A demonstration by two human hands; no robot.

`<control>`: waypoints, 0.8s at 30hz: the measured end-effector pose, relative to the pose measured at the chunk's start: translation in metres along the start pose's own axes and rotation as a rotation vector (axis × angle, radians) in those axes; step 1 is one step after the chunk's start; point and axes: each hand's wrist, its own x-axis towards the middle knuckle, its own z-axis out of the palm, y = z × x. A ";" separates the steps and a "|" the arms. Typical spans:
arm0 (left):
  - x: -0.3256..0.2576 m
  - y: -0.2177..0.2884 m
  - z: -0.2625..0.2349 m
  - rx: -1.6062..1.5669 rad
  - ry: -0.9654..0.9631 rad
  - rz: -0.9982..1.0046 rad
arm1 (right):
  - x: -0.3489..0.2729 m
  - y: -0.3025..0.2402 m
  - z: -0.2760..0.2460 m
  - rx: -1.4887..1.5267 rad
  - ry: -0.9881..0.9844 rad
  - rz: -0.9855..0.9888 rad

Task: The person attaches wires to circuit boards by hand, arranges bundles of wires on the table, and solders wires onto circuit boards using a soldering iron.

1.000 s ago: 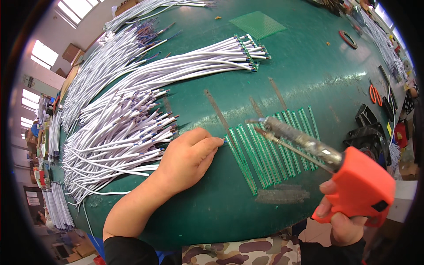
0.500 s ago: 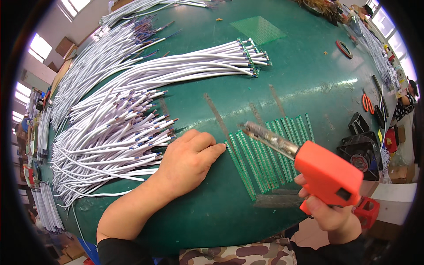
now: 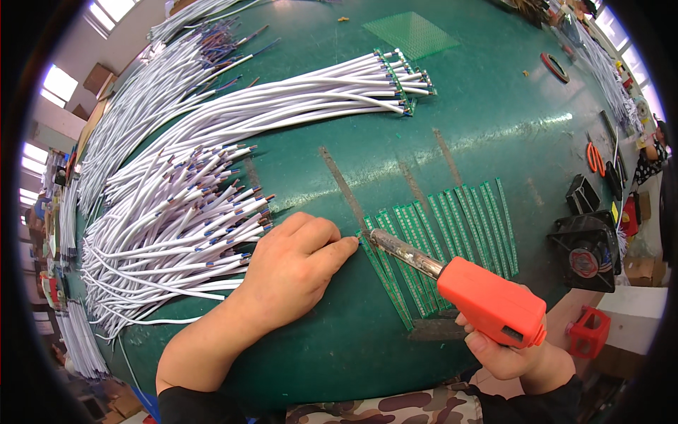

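Observation:
My right hand (image 3: 510,353) grips a red soldering gun (image 3: 491,300) by its handle. The gun's metal barrel reaches left, and its worn tip lies at the upper end of the leftmost narrow green circuit board strips (image 3: 385,279). At that same end my left hand (image 3: 300,265) rests on the table, thumb and forefinger pinched together. What they pinch is hidden or too small to make out. More green circuit board strips (image 3: 487,230) lie side by side to the right, partly under the gun.
White cables (image 3: 176,233) with stripped ends are heaped left of my left hand. Beyond lies a bundle of white cables (image 3: 304,99) ending in green boards. A black fan (image 3: 586,251), orange-handled cutters (image 3: 595,159) and a tape roll (image 3: 554,68) sit to the right on the green table (image 3: 304,374).
The soldering gun has moved left and toward me, bringing its tip from above the strips to beside my left fingertips. My left hand keeps its pinch in nearly the same place.

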 end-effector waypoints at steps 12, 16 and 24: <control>0.001 0.001 0.001 0.012 0.000 0.015 | -0.006 0.001 -0.001 -0.051 -0.023 0.015; 0.001 0.000 0.001 0.013 -0.002 0.017 | -0.005 0.000 0.000 -0.138 -0.020 0.011; 0.002 0.001 0.001 0.018 -0.006 0.009 | 0.000 -0.005 0.002 -0.201 -0.022 0.010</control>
